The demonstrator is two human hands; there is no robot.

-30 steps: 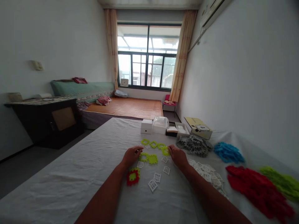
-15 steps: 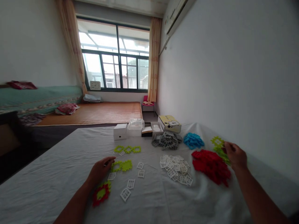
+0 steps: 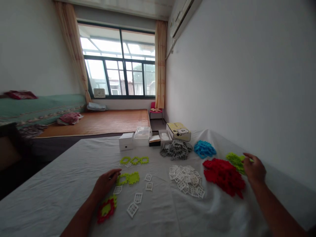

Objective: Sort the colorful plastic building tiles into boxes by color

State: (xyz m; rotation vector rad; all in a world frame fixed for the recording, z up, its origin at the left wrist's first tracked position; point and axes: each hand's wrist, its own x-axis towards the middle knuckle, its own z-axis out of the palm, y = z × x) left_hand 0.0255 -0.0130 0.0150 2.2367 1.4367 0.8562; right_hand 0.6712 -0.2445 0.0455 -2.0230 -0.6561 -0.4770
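My left hand (image 3: 106, 181) rests on the cloth, its fingers loosely bent and apart at the left edge of a green toothed frame piece (image 3: 121, 179). That frame adjoins a solid green toothed square (image 3: 133, 178). Below the wrist lies a red toothed frame (image 3: 102, 214) with green pieces in and beside it. A white lattice window piece (image 3: 118, 190) is close to the fingers. At the far right, my right hand (image 3: 255, 169) is at a pile of green toothed pieces (image 3: 234, 160), index finger and thumb apart; its other fingers are partly hidden.
Piles of red (image 3: 223, 176), blue (image 3: 204, 149), grey (image 3: 177, 149) and white lattice pieces (image 3: 186, 179) lie across the tablecloth. Three joined green frames (image 3: 135, 160) sit farther back. A white box (image 3: 126, 141), clear container (image 3: 142, 135) and yellow box (image 3: 179, 131) stand at the far edge.
The green frame piece that my right hand held above the pile no longer shows there. That hand has shifted slightly right, with its index finger straighter. My left hand stays in place.
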